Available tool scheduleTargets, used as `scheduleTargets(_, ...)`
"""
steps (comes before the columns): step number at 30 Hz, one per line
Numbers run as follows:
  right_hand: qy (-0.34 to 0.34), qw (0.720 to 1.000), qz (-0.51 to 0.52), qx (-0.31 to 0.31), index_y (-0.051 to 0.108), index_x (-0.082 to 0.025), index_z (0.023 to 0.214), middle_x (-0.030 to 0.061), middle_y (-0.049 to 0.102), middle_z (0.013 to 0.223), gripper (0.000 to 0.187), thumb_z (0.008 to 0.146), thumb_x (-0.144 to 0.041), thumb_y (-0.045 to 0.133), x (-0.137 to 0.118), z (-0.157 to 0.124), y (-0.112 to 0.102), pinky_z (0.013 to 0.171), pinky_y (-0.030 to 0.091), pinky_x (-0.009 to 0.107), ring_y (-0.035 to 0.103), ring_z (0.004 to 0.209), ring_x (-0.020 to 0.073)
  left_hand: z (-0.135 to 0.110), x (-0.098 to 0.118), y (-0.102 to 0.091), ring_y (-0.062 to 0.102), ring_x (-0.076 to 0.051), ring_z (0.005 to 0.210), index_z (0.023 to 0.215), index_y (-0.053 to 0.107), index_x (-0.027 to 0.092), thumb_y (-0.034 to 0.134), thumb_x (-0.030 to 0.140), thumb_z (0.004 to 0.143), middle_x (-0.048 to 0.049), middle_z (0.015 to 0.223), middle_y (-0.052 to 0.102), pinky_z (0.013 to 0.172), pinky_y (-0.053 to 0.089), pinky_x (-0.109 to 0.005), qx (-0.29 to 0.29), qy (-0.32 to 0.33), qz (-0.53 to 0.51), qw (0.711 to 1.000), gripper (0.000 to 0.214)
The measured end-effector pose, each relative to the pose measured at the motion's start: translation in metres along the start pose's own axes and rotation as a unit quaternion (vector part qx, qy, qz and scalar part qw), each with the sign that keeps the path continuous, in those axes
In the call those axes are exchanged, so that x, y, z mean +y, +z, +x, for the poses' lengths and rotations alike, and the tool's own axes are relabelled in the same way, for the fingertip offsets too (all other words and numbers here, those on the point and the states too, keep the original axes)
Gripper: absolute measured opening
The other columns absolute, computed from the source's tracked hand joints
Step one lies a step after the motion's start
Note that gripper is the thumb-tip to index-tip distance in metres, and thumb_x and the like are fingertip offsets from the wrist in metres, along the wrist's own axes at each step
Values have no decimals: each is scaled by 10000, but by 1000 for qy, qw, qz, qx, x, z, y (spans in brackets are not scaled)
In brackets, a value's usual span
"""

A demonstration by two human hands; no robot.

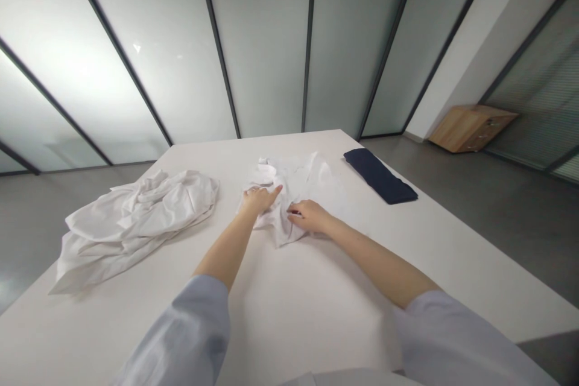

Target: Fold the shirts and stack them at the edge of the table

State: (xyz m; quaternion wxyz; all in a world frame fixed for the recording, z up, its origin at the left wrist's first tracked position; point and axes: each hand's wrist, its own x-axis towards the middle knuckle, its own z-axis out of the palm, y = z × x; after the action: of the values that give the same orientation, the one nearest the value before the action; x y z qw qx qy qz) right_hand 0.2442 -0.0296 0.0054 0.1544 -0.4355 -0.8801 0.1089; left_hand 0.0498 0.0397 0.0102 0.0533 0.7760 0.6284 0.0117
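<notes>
A thin, crumpled white cloth [281,230] lies spread in loose folds at the middle of the table; I cannot tell what kind of garment or sheet it is. Resting flat on its left part is my left hand [260,198], with the thumb stretched away from the fingers. My right hand [312,217] is just to the right and a little nearer to me. Its thumb and fingers are bent together on a fold of the same cloth, and the fingertips are partly hidden.
On the left of the white table [289,301] a larger heap of white fabric [140,211] reaches the table's edge. A folded dark navy cloth [380,175] lies near the right edge. Behind stand frosted glass panels [262,42], with a wooden cabinet [465,126] on the floor at right.
</notes>
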Motion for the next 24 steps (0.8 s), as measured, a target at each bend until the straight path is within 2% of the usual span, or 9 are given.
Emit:
scheduleTargets(3, -134, 989, 63, -25, 639, -187, 1205, 68, 733, 1015, 347, 904, -321, 528, -26, 1, 10, 784, 456, 268, 658, 873, 201, 22, 2, -6, 488, -394, 1256, 1239, 603, 198, 412, 791, 745, -193, 1293, 599, 1045, 315, -537, -46, -56, 34, 997, 795)
scheduleTargets(6, -164, 981, 105, -7, 588, -176, 1274, 71, 721, 1075, 388, 912, -293, 510, -26, 7, 7, 860, 459, 289, 646, 967, 203, 33, -1, -2, 424, -380, 1312, 1298, 544, 184, 556, 714, 701, -179, 1371, 539, 1083, 273, -526, -53, 19, 57, 997, 798)
scheduleTargets(8, -117, 989, 86, 40, 617, -170, 1232, 88, 700, 1140, 355, 909, -253, 495, -7, 14, -1, 935, 437, 323, 625, 1051, 210, 36, -8, 2, 336, -345, 1376, 1362, 472, 200, 559, 641, 751, -144, 1441, 474, 1113, 235, -503, -42, 92, 50, 994, 759)
scheduleTargets(10, -49, 996, 27, 66, 644, -172, 1192, 106, 679, 1179, 334, 903, -240, 491, 23, 18, -10, 984, 411, 358, 601, 1108, 223, 36, -16, 3, 265, -329, 1413, 1394, 423, 230, 560, 625, 769, -118, 1494, 408, 1127, 216, -488, -34, 118, 42, 992, 752)
scheduleTargets(12, 24, 997, -37, 56, 627, -182, 1225, 121, 629, 1268, 357, 906, -279, 501, 55, 16, -16, 1033, 373, 382, 543, 1202, 237, 34, -21, -1, 255, -347, 1412, 1387, 420, 237, 590, 631, 753, -131, 1507, 379, 1116, 228, -498, -1, 75, 51, 996, 766)
scheduleTargets(14, 109, 991, -82, 16, 578, -188, 1292, 133, 549, 1371, 418, 910, -345, 506, 80, 9, -15, 1057, 348, 411, 466, 1288, 259, 29, -21, -7, 277, -362, 1395, 1356, 442, 210, 610, 565, 776, -165, 1489, 387, 1104, 237, -504, 72, 27, 68, 995, 701)
scheduleTargets(17, 218, 970, -107, -18, 484, -203, 1382, 145, 393, 1500, 500, 939, -430, 439, 95, -2, -7, 1074, 303, 501, 358, 1367, 304, 14, -8, -12, 383, -346, 1326, 1272, 497, 176, 527, 412, 870, -182, 1382, 493, 1074, 275, -478, 151, 31, 75, 985, 467)
scheduleTargets(20, 274, 955, -114, -1, 464, -188, 1391, 182, 350, 1515, 529, 947, -463, 387, 87, -4, 0, 1046, 289, 580, 339, 1364, 357, -5, 11, -5, 535, -320, 1167, 1175, 555, 180, 441, 474, 901, -160, 1199, 614, 987, 369, -448, 85, 34, 54, 994, 418)
scheduleTargets(24, 277, 953, -127, -5, 518, -175, 1333, 216, 418, 1451, 534, 932, -502, 388, 72, 2, 1, 987, 340, 579, 415, 1286, 383, -21, 23, 14, 535, -349, 1169, 1175, 573, 153, 354, 693, 852, -189, 1231, 592, 973, 381, -469, 32, 14, 38, 999, 666)
